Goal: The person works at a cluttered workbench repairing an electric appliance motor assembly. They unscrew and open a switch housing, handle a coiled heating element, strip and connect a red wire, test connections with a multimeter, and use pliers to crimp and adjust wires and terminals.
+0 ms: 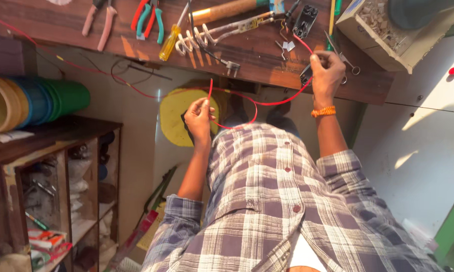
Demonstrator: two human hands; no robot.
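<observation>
A red wire point(267, 103) runs between the left hand point(199, 119) and right hand point(326, 75). An orange band point(323, 111) sits below the right hand. The shirt point(277, 201) under both hands is purple-and-white checked.

The person wore a plaid shirt point(282, 201) in grey, purple and white, dark red buttons, sleeves rolled, and an orange beaded bracelet point(323, 111) on the right wrist.

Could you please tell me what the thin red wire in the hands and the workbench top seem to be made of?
The thin red wire, held between the left hand and the right hand, looks plastic-insulated: smooth, evenly coloured, bending in soft loops. Its core cannot be seen. The dark brown workbench top looks like wood or wood laminate, with streaky grain and a low sheen in sunlight.
</observation>
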